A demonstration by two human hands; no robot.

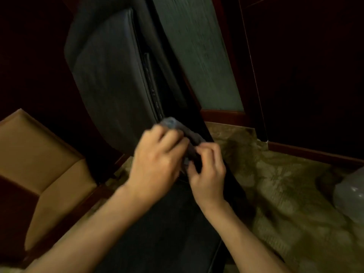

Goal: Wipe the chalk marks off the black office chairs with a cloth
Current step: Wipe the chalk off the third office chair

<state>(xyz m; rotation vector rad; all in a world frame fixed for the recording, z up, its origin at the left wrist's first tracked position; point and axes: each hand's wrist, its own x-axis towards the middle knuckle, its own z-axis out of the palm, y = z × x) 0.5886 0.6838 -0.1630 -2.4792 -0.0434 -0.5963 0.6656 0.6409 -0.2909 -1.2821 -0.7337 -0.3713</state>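
Observation:
A black office chair (pixel 110 75) fills the middle of the view, its padded backrest rising to the upper left and its seat (pixel 173 223) running down toward me. A grey cloth (pixel 177 127) is bunched at the crease where backrest meets seat, beside the chair's dark right edge. My left hand (pixel 157 164) is closed over the cloth from the left. My right hand (pixel 208 170) pinches the cloth's lower end with its fingertips. Most of the cloth is hidden under my fingers. The picture is blurred and I make out no chalk marks.
A tan upholstered chair (pixel 35 154) with a dark wooden frame stands at the left. Patterned carpet (pixel 285 194) covers the floor at the right. Dark wooden panelling and a pale wall strip (pixel 197 56) stand behind. A pale plastic bag (pixel 350 194) lies at the right edge.

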